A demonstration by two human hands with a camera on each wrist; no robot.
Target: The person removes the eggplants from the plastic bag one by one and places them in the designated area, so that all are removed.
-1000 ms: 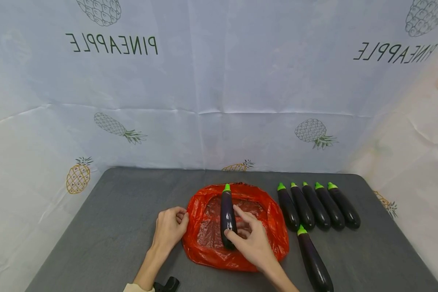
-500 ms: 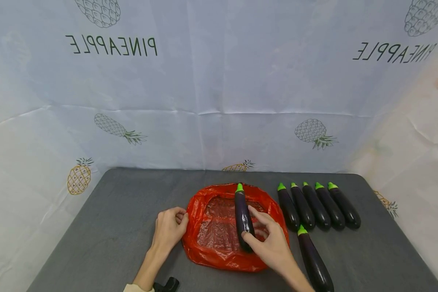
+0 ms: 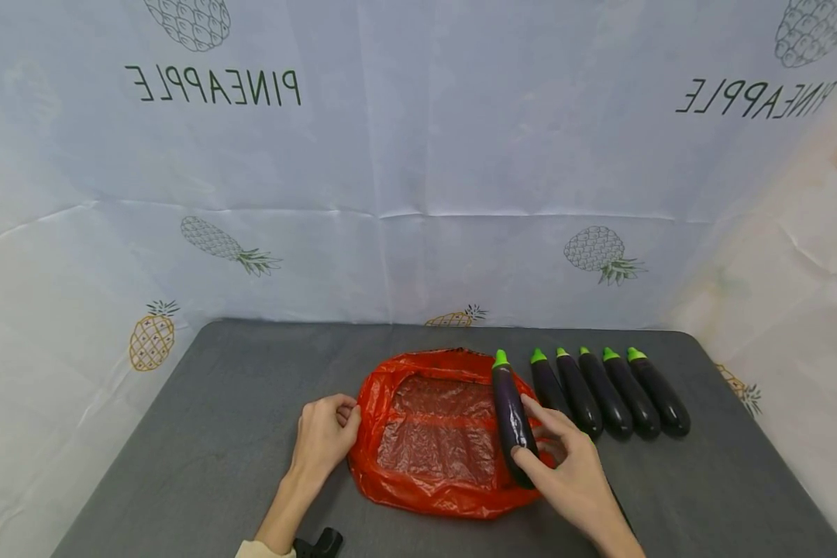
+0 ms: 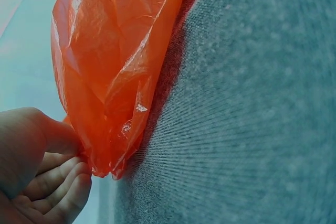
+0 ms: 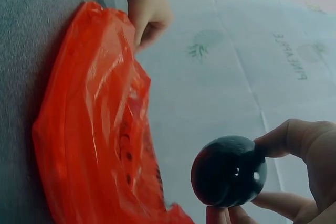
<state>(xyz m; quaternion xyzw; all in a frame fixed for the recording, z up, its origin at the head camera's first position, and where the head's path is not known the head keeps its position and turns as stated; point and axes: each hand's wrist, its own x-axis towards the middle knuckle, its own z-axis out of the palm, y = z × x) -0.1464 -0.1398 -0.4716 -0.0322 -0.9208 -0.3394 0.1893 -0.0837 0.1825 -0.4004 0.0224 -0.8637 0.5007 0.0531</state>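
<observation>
My right hand (image 3: 572,473) grips a dark purple eggplant (image 3: 511,415) with a green stem cap, thumb on one side and fingers on the other. It is held over the right part of a red plastic bag (image 3: 446,502), whose mouth is spread wide. In the right wrist view the eggplant's round end (image 5: 223,174) shows in the air, apart from the bag. My left hand (image 3: 324,434) pinches the bag's left edge between thumb and fingers, as the left wrist view also shows at the gathered plastic (image 4: 113,150).
Several eggplants (image 3: 605,395) lie side by side at the back right of the grey table (image 3: 244,403). A further eggplant is mostly hidden behind my right hand and forearm. A pineapple-print cloth (image 3: 404,155) hangs behind the table. Something black (image 3: 321,544) shows by my left wrist.
My right hand has carried the eggplant rightward, from over the bag's middle to its right rim. My left hand stays at the bag's left edge.
</observation>
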